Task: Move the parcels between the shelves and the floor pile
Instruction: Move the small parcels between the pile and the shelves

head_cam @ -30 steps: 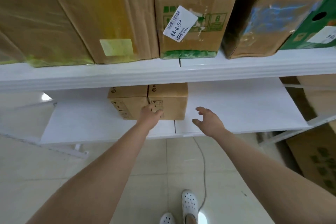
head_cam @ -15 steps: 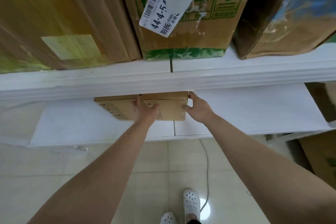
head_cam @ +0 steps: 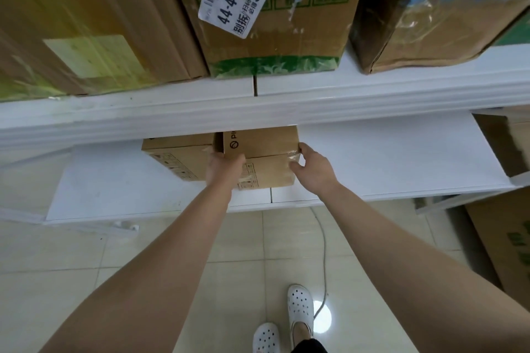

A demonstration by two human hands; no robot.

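Gripping shelf parcel (head_cam: 265, 142), both hands (head_cam: 314, 170)

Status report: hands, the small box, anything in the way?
Left hand and right hand grip the small box. Box not yet clear of lower shelf. Second box beside it on the left; upper shelf overhangs.

parcel (head_cam: 266, 147) rear hidden under upper shelf (head_cam: 372, 100), L hand (head_cam: 223, 167) fingertips unseen
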